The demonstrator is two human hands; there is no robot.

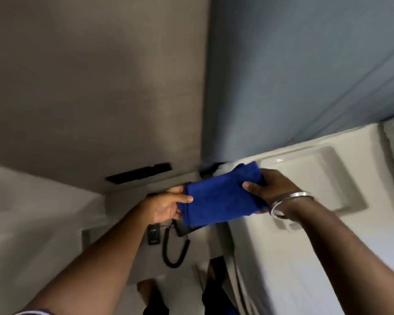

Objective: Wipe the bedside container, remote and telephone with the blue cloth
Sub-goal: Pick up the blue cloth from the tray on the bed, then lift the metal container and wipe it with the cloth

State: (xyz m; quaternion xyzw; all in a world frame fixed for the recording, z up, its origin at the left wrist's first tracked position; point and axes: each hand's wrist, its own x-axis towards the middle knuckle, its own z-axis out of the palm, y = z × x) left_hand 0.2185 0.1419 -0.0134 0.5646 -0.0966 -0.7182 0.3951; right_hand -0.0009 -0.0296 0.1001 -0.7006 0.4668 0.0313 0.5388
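Observation:
Both hands hold the folded blue cloth [221, 196] stretched between them above the bedside table. My left hand [168, 204] pinches its left edge and my right hand [266, 189], with a metal bangle at the wrist, grips its right end. Under the cloth lies the black telephone [187, 230], mostly hidden, with its coiled cord [175, 248] looping toward me. A small black remote [154, 235] lies flat just left of the cord. I see no container in the blurred view.
The beige bedside table [127, 201] stands against a brown wall with a black switch panel [139, 173]. To the right is the white bed [305, 246] with a grey tray-like recess [323, 176] and a grey-blue headboard [305, 76]. My knees show below.

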